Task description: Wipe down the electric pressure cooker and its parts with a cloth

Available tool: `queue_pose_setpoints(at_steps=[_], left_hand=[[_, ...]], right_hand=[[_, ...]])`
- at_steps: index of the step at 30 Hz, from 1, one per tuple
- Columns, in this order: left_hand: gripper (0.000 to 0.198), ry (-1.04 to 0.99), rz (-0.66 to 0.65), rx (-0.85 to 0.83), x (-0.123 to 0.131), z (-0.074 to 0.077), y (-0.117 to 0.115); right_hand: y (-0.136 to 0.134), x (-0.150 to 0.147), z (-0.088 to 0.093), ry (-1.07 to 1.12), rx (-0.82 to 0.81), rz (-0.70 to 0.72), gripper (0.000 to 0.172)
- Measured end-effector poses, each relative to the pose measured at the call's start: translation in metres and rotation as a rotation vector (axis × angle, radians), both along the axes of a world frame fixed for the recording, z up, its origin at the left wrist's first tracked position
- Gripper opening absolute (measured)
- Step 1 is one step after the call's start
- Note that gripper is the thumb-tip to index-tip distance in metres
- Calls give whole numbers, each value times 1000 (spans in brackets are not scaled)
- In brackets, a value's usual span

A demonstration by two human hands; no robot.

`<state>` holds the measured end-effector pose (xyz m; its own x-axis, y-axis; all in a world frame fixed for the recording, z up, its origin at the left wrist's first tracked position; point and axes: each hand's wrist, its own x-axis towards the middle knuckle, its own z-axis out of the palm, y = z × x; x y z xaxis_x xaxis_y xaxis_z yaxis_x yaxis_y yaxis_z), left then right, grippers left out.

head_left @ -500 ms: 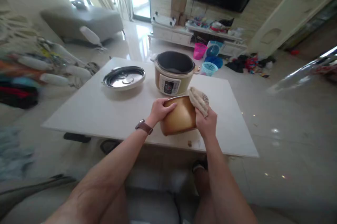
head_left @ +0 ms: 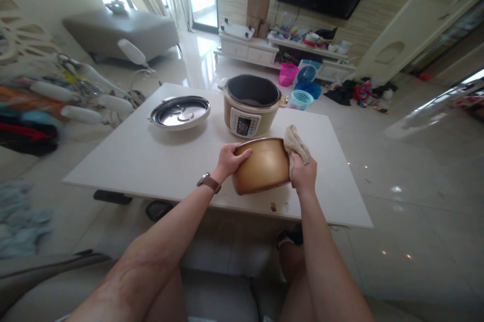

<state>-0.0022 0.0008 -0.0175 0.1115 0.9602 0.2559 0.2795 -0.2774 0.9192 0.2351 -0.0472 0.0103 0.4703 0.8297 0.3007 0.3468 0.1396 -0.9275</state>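
Observation:
A golden-brown inner pot [head_left: 261, 167] is tilted above the near side of the white table [head_left: 124, 161]. My left hand [head_left: 229, 159] grips its left rim, thumb on the outer wall. At the pot's right side, my right hand [head_left: 303, 173] is closed on a beige cloth [head_left: 296, 144], which presses against the pot. Just behind the pot stands the pressure cooker body [head_left: 247, 105], its top uncovered and its control panel facing me. To its left lies the round lid [head_left: 181, 113], with its metal inner side up. The pot's inside is hidden from me.
Small brown scraps [head_left: 273, 206] lie near the table's front edge. Beyond the table are a pink basket [head_left: 288, 75], a light-blue basket [head_left: 301, 100] and a low white cabinet [head_left: 245, 52]. A lamp with several white shades [head_left: 130, 51] stands at the left.
My right hand and the cloth have slid to the right along the pot's outer side. The left hand keeps its grip on the rim.

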Motion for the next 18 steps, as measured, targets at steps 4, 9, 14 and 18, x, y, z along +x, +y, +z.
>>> queue_pose_setpoints(at_steps=[4,9,14,18], left_hand=[[49,-73,-20,-13,-6,-14,5],[41,5,-19,41,-8,-7,7],[43,61,4,56,0,12,5],[46,121,31,70,4,16,2]], right_hand=[[6,9,-4,91,-59,-95,37],[3,6,0,69,-75,-114,40],[2,5,0,53,-48,-92,41],[3,4,-1,26,-5,-78,40]])
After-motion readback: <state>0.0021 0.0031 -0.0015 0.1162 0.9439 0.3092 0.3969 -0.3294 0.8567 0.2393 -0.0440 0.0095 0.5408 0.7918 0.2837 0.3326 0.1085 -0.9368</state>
